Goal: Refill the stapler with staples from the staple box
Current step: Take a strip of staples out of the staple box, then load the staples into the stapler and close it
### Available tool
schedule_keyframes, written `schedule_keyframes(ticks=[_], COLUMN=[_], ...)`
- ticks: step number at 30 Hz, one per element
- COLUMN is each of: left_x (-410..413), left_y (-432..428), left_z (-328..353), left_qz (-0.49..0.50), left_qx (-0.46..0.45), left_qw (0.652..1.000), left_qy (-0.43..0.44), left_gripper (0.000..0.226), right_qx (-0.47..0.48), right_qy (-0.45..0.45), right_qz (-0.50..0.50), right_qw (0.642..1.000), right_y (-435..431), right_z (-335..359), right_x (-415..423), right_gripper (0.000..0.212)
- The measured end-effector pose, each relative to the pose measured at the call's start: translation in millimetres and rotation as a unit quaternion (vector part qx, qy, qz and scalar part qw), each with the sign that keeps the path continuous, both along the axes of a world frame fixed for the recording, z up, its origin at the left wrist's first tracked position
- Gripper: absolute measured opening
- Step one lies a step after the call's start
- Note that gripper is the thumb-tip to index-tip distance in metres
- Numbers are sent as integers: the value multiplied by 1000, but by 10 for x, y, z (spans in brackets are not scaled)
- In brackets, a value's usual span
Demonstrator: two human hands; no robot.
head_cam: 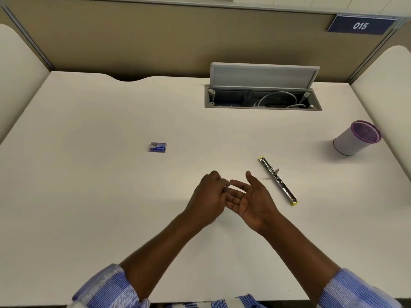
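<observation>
A small blue staple box (158,147) lies closed on the white desk (89,174), left of centre. The stapler (278,181) lies opened out flat to the right, a long metal strip with yellow ends. My hands meet between them, above the desk. My right hand (251,201) is palm up with its fingers spread, a short way left of the stapler. The fingertips of my left hand (209,194) are pinched together over the right hand's fingers, on a thin grey sliver that looks like a strip of staples (225,191); most of it is hidden.
A white cup with a purple mesh rim (355,138) stands at the right edge. An open cable hatch (262,96) with its lid up sits at the back. Padded dividers enclose the desk on both sides.
</observation>
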State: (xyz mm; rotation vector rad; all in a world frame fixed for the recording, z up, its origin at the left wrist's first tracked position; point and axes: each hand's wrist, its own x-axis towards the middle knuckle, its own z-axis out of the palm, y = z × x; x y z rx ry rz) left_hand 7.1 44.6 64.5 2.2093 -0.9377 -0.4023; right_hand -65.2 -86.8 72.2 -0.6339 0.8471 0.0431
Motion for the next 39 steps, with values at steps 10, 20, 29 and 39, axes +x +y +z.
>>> schedule_keyframes(ticks=[10,20,29,39], left_x=[-243,-605,-769,-814], left_y=[-174,-432,-751,-1084], left_z=[60,40,66,146], left_qz=[52,212,297,310], left_qx=[2,-62,-157,-139], left_qw=[997,959,867,884], left_qy=[-53,176,369,321], left_gripper=[7,16,7,7], right_qx=[-21,-722,-714,-586], right_qy=[-18,100,154,79], right_qz=[92,158,280,243], right_qw=[995,666,623,769], right_y=[-308,-1164,-1496,-1567], right_z=[34,-281,-611,-489], right_x=[-241,-494,-272,-464], right_gripper=[50,43,34,14])
